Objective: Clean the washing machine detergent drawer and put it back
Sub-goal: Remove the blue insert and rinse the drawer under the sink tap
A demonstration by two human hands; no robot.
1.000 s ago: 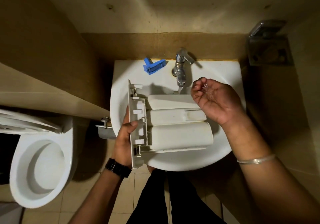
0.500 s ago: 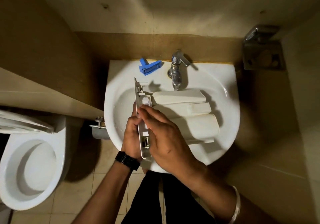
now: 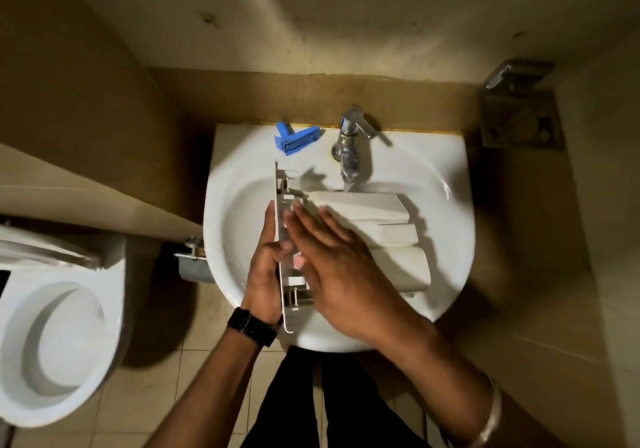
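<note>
Over the basin: I hold the white plastic detergent drawer (image 3: 367, 236) inside the white ceramic washbasin (image 3: 440, 184), underside up, its three long rounded compartments pointing to my right and its flat front panel standing on edge at my left.
Left hand: my left hand (image 3: 265, 267) grips the front panel, thumb curled over its edge on the near face, fingers behind it.
Right hand: my right hand (image 3: 332, 260) lies flat across the drawer's underside, fingers straight and slightly spread, fingertips (image 3: 294, 213) near the panel's upper end; it grasps nothing. Its outline is blurred.
Tap: the chrome single-lever tap (image 3: 349, 146) stands at the back of the basin, its spout just above the far compartment. Whether water runs I cannot tell.
Back rim: a small blue plastic insert piece (image 3: 294, 139) rests on the rim left of the tap, apart from the drawer.
Wrists: a black watch (image 3: 251, 326) on my left, a thin metal bangle (image 3: 491, 416) on my right.
Surroundings: a white toilet bowl (image 3: 52, 336) at the left, a metal wall fixture (image 3: 519, 115) at the upper right, beige floor tiles (image 3: 145, 399) below.
</note>
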